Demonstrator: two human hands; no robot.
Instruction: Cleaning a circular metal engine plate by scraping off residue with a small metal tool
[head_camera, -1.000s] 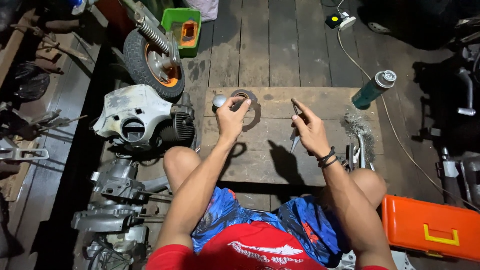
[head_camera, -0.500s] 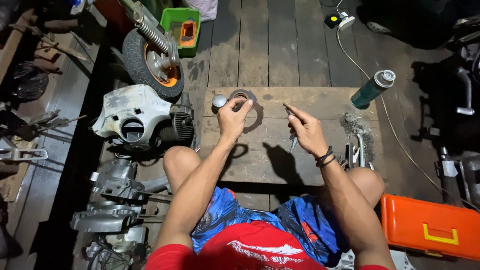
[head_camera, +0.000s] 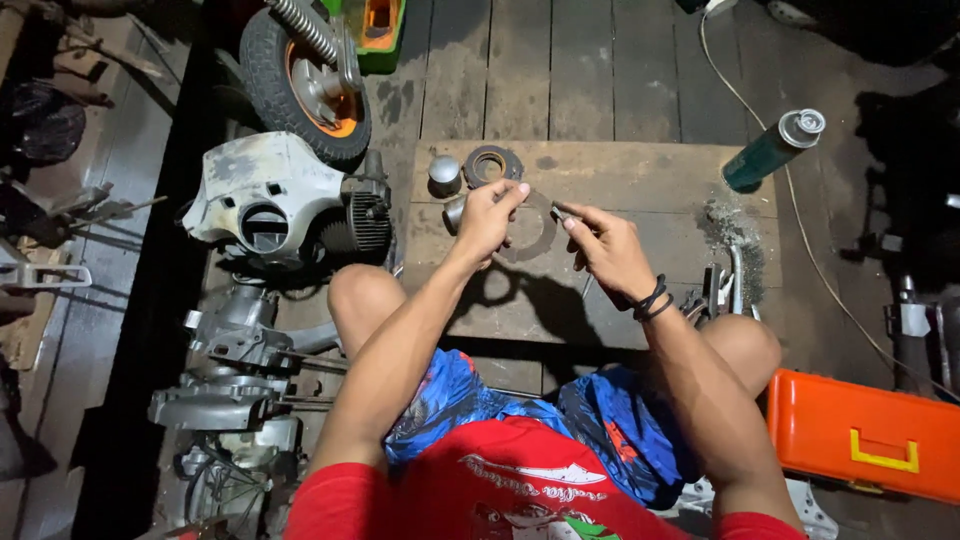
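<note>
My left hand (head_camera: 488, 215) pinches a thin flat metal ring (head_camera: 540, 238) just above the wooden board (head_camera: 640, 180). Facing it, my right hand (head_camera: 608, 252) grips a small slim metal tool (head_camera: 560, 212), whose tip points at the ring's edge. Behind the left hand, a thicker round disc part (head_camera: 492, 163) and a small shiny metal cylinder (head_camera: 445, 173) sit on the board. A second small cylinder (head_camera: 455, 212) shows beside my left wrist. I sit cross-legged at the board's near edge.
A green spray can (head_camera: 775, 150) lies at the board's far right, with metal tools (head_camera: 722, 290) and grey debris by my right knee. An orange toolbox (head_camera: 865, 435) is at the right. A wheel (head_camera: 310, 85), a white engine cover (head_camera: 265, 195) and engine parts (head_camera: 235, 400) crowd the left.
My left hand has drawn back from the disc part with the thin ring in its fingers. My right hand has lowered the tool and brought it to the ring.
</note>
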